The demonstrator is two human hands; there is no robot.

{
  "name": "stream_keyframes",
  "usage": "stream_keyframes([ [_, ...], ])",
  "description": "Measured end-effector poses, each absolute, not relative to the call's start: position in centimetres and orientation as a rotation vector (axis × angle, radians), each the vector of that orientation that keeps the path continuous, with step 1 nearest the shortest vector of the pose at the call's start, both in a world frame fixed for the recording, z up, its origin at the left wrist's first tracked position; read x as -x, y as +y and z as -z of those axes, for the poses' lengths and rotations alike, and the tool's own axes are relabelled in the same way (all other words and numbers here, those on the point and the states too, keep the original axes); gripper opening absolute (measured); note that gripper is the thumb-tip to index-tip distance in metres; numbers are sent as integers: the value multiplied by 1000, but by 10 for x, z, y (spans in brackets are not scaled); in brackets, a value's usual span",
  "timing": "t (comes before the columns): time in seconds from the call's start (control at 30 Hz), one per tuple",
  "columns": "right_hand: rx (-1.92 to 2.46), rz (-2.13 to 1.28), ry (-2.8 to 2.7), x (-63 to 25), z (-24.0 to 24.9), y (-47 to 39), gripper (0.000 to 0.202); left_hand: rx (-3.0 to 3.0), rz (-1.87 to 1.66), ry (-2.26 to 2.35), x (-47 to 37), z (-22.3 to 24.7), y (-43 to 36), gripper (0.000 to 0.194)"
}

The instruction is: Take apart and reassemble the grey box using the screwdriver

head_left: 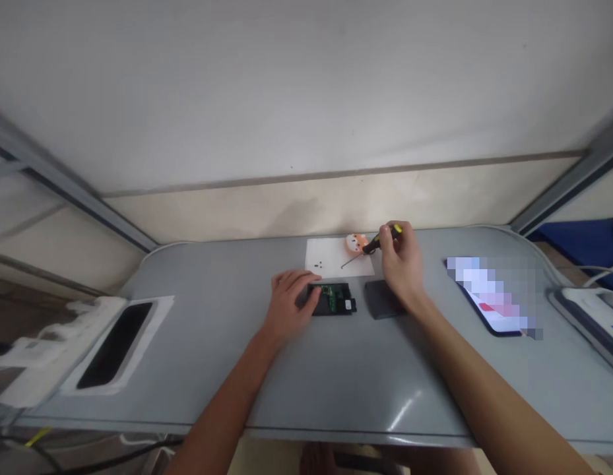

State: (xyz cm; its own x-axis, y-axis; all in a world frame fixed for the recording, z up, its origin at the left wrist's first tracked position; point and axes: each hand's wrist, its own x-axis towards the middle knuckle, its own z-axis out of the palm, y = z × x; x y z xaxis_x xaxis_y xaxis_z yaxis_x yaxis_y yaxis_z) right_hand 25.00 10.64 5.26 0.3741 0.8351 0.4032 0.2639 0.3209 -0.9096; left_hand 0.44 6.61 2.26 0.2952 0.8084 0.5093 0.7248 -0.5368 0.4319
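My right hand is closed around the black-and-yellow handle of a screwdriver. Its thin shaft slants down left, with the tip over a sheet of white paper. My left hand grips the left end of an opened black device case with a green circuit board, which lies flat on the table. Several tiny dark pieces, apparently screws, rest on the paper. Below my right wrist lies a flat dark panel, partly hidden by the wrist.
An orange animal-faced item sits at the paper's back edge. A lit phone, partly pixelated, lies right. Left are a dark phone on white paper and a white power strip. Another power strip stands far right. A wall closes the grey table's back.
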Motion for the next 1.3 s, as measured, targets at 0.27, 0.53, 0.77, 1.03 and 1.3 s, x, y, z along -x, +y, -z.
stream_keyframes([
  [0.27,999,-843,-1129,-225,-52,96,29,-2420,-1134,1546,-7,-19,69,16],
  [0.53,969,-893,-1085,-221,-55,91,28,-2476,-1215,1524,-8,-21,70,17],
  [0.77,992,-885,-1089,-222,-50,93,30,-2525,-1299,1471,-8,-21,70,10],
  [1.03,967,-851,-1108,-222,-45,97,30,-2565,-1377,1417,-9,-21,70,7],
  [1.3,971,-830,-1165,-222,-46,95,27,-2610,-1230,1453,-9,-23,67,10],
])
